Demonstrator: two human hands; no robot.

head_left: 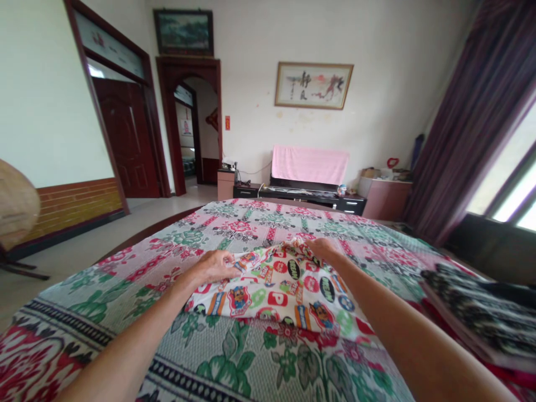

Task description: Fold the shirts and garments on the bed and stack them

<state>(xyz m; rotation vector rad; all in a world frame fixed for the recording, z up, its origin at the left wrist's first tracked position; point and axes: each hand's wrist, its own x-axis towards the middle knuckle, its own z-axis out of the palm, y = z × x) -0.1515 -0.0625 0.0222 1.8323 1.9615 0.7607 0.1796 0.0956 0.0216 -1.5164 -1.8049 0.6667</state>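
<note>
A small white garment with a bright cartoon print point(278, 293) lies in the middle of a bed covered by a floral sheet in red, green and white point(234, 368). My left hand point(215, 265) grips the garment's far left edge with fingers curled over the cloth. My right hand point(321, 248) pinches its far right edge, where the fabric bunches up. Both forearms reach out across the bed from the near side.
A folded black-and-white patterned cloth point(473, 304) lies on the bed's right side. Beyond the bed stand a low black TV stand point(301, 196) with a pink cover, a pink cabinet point(383, 198), dark curtains point(473, 123) and wooden doorways point(125, 134).
</note>
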